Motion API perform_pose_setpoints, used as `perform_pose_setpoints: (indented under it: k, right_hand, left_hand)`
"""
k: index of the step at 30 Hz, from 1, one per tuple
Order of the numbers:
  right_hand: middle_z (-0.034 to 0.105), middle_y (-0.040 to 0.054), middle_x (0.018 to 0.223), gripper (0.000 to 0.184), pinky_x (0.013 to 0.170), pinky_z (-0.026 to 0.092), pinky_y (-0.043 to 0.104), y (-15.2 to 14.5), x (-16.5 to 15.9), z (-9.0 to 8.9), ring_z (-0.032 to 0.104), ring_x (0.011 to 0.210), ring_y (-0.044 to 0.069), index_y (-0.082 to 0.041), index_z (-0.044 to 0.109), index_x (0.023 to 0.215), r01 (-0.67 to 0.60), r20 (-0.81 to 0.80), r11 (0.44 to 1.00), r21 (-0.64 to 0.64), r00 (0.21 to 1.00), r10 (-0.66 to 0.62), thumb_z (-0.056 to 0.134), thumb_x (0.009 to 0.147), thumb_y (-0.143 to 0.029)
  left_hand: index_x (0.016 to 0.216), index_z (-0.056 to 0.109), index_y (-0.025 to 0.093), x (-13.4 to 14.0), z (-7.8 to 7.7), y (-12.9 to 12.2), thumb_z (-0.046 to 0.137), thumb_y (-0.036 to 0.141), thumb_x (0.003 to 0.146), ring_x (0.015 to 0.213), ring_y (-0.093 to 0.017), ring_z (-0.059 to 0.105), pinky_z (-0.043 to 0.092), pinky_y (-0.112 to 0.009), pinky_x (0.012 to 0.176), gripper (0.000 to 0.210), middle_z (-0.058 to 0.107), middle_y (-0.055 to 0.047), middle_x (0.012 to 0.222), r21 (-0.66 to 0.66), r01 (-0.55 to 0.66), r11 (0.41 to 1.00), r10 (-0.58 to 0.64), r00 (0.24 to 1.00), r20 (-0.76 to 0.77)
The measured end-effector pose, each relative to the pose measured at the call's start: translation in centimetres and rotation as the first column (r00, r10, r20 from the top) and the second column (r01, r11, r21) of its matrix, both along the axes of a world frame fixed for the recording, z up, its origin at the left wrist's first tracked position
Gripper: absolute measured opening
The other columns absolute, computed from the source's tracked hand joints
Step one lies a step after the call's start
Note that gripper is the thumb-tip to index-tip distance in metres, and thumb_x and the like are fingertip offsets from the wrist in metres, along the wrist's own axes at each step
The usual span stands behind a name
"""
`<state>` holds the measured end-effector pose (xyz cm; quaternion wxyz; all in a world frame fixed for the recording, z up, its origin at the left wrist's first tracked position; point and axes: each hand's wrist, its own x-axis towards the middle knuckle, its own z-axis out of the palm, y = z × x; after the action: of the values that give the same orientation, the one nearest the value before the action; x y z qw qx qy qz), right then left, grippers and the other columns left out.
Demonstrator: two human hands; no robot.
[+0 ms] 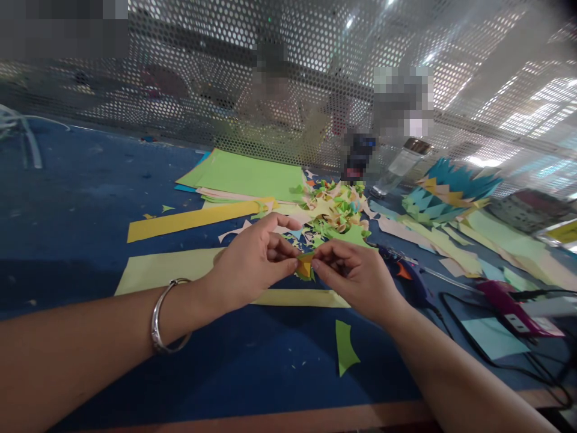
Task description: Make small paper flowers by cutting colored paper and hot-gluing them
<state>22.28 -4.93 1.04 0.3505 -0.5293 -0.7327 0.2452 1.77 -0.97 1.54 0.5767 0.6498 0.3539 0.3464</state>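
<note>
A small yellow and green folded paper piece is pinched between my two hands, above the blue table. My left hand grips its left side with thumb and fingertips, the index finger raised. On the right side, my right hand holds it between thumb and bent fingers. Beneath them lie a pale yellow paper strip and a wider pale sheet. Closer to the table's front edge is a curved green paper scrap. A pile of cut paper pieces sits just beyond my hands.
Green paper sheets are stacked at the back, near a yellow strip. To the right are a glue gun, a magenta power strip with black cords, a bottle and a blue paper crown. A perforated metal screen stands behind.
</note>
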Motion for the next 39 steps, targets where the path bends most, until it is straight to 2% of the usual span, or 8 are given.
perform_pose_setpoints:
  k: [14, 22, 24, 27, 30, 34, 39]
  right_hand:
    - [0.058, -0.0010, 0.068, 0.008, 0.052, 0.038, 0.024, -0.1, -0.1, 0.0, 0.049, 0.057, 0.010, -0.018, 0.066, 0.085, -0.016, -0.009, 1.000, -0.003, 1.000, 0.016, 0.063, 0.088, -0.025]
    - [0.058, -0.0012, 0.070, 0.007, 0.052, 0.037, 0.024, -0.1, 0.0, -0.4, 0.049, 0.058, 0.010, -0.019, 0.066, 0.086, -0.027, -0.004, 1.000, -0.005, 1.000, 0.027, 0.063, 0.088, -0.024]
    - [0.057, -0.0016, 0.068, 0.006, 0.051, 0.037, 0.024, -0.1, -0.1, -0.4, 0.049, 0.057, 0.010, -0.019, 0.066, 0.086, -0.024, -0.005, 1.000, -0.001, 1.000, 0.024, 0.063, 0.088, -0.024]
    - [0.054, -0.0031, 0.064, 0.006, 0.050, 0.037, 0.023, -0.1, -0.2, -0.2, 0.046, 0.054, 0.009, -0.019, 0.064, 0.083, -0.014, -0.014, 1.000, 0.024, 1.000, 0.014, 0.063, 0.087, -0.023]
    - [0.053, -0.0039, 0.063, 0.007, 0.048, 0.036, 0.022, 0.0, -0.1, -0.3, 0.045, 0.052, 0.008, -0.019, 0.063, 0.081, 0.013, -0.026, 0.998, 0.060, 1.000, -0.012, 0.064, 0.086, -0.023]
    - [0.054, -0.0035, 0.065, 0.007, 0.049, 0.037, 0.023, 0.1, 0.0, -0.5, 0.045, 0.053, 0.008, -0.019, 0.062, 0.079, 0.051, -0.033, 0.993, 0.105, 0.998, -0.048, 0.065, 0.085, -0.022]
    - [0.052, -0.0037, 0.064, 0.009, 0.049, 0.037, 0.022, 0.2, -0.2, -0.8, 0.044, 0.053, 0.008, -0.019, 0.061, 0.079, 0.058, -0.047, 0.993, 0.103, 0.997, -0.054, 0.064, 0.086, -0.022]
  left_hand:
    - [0.120, 0.049, 0.020, 0.1, 0.0, -0.1, 0.074, 0.017, 0.077, 0.075, -0.015, 0.068, 0.054, -0.029, 0.074, 0.050, 0.069, -0.001, 0.083, 0.032, -0.023, 0.999, 0.024, 1.000, -0.019]
    - [0.118, 0.048, 0.020, 0.2, 0.2, 0.1, 0.075, 0.018, 0.076, 0.072, -0.015, 0.066, 0.051, -0.029, 0.070, 0.050, 0.067, 0.000, 0.082, 0.011, -0.015, 1.000, 0.016, 0.999, -0.046]
    - [0.117, 0.049, 0.020, 0.4, 0.2, 0.1, 0.074, 0.016, 0.076, 0.072, -0.013, 0.064, 0.050, -0.028, 0.070, 0.049, 0.065, 0.002, 0.081, -0.005, -0.022, 1.000, 0.022, 1.000, -0.013]
    - [0.116, 0.049, 0.020, 0.8, -0.2, -0.5, 0.072, 0.013, 0.077, 0.075, -0.011, 0.061, 0.050, -0.026, 0.072, 0.046, 0.063, 0.002, 0.084, -0.074, -0.059, 0.996, 0.064, 0.995, 0.078]
    - [0.117, 0.047, 0.020, 1.3, -0.7, -1.3, 0.074, 0.014, 0.076, 0.080, -0.011, 0.062, 0.050, -0.026, 0.077, 0.050, 0.062, 0.002, 0.086, -0.196, -0.112, 0.974, 0.145, 0.976, 0.163]
    - [0.115, 0.047, 0.021, 1.8, -0.9, -2.1, 0.076, 0.011, 0.075, 0.072, -0.009, 0.061, 0.052, -0.027, 0.076, 0.051, 0.060, 0.005, 0.079, -0.349, -0.135, 0.927, 0.223, 0.948, 0.227]
    - [0.112, 0.048, 0.021, 2.1, -1.0, -1.9, 0.076, 0.011, 0.076, 0.067, -0.009, 0.061, 0.055, -0.027, 0.075, 0.046, 0.058, 0.008, 0.072, -0.385, -0.157, 0.910, 0.270, 0.927, 0.260]
